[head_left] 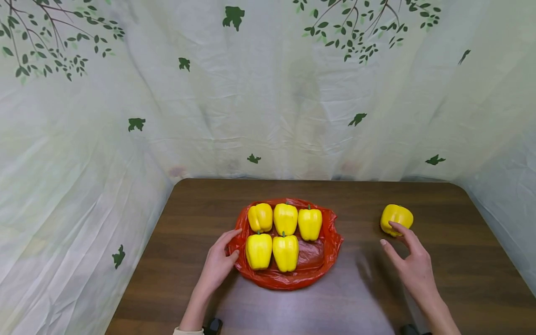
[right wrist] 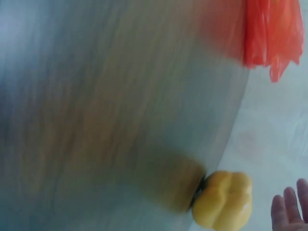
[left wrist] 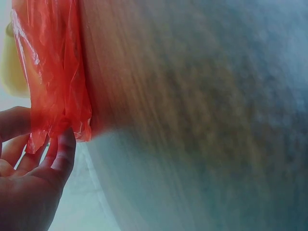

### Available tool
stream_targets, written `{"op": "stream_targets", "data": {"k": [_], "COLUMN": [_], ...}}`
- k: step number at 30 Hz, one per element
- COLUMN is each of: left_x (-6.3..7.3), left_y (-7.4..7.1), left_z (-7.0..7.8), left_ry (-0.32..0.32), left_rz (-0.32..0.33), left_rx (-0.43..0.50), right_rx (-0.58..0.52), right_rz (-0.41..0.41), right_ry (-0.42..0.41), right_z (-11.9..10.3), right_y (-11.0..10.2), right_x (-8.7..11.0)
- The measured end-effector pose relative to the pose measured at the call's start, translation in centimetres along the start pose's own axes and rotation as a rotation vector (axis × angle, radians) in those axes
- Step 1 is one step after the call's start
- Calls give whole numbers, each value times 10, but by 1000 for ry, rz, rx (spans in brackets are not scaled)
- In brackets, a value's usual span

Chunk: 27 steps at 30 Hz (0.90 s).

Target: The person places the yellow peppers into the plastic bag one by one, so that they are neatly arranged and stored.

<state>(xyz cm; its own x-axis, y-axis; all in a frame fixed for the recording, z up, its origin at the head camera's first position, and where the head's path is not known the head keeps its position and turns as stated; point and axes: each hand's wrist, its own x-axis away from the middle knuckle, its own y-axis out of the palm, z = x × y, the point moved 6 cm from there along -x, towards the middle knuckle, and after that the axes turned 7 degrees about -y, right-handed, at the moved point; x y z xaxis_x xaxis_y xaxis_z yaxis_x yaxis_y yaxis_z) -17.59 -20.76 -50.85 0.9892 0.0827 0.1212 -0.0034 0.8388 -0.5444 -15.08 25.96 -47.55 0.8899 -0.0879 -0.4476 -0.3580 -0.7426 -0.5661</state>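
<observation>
On the table a red plastic bag [head_left: 311, 253] with a rolled-down rim holds several yellow bell peppers [head_left: 285, 219], standing in two rows. My left hand [head_left: 218, 260] holds the bag's left rim between thumb and fingers; in the left wrist view that hand [left wrist: 36, 168] has the red plastic [left wrist: 55, 72] between its digits. A single yellow bell pepper [head_left: 395, 217] lies tilted at the right of the table. Just in front of it is my right hand [head_left: 414, 265], thumb and fingers spread. The right wrist view shows a gap between this pepper [right wrist: 224, 201] and the fingers [right wrist: 291, 207].
The brown wooden table [head_left: 201, 200] runs back to a pale cloth backdrop [head_left: 276, 102] printed with leaves and branches. Bare tabletop lies between the bag and the lone pepper. The cloth also hangs along both sides.
</observation>
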Motion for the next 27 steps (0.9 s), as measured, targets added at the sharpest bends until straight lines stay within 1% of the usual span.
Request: {"op": "stream_targets", "data": {"k": [5,9,13,20,24,27], "left_x": [0,1,1,3,3,3], "left_y": [0,0,0,0,0,0], "left_z": [0,0,0,0,-2,-2], "left_ry": [7,-4,-5,-4,-22,-23], "left_rz": [5,-1,-3,-3,-7,-8], "left_rx": [-10,-8,-8,0,5,2], "right_rx": [31,55,55,47,21,-3], "right_rz": [0,-22,-45,-104,-161,-212], "right_ry": [-13,-16,-10,70,123,180], "right_z": [7,13,22,39,46,54], "right_y": [-11,-17,-20,-22,-22,-19], "right_x": [-7,-14,-19,-25,-30,-34]}}
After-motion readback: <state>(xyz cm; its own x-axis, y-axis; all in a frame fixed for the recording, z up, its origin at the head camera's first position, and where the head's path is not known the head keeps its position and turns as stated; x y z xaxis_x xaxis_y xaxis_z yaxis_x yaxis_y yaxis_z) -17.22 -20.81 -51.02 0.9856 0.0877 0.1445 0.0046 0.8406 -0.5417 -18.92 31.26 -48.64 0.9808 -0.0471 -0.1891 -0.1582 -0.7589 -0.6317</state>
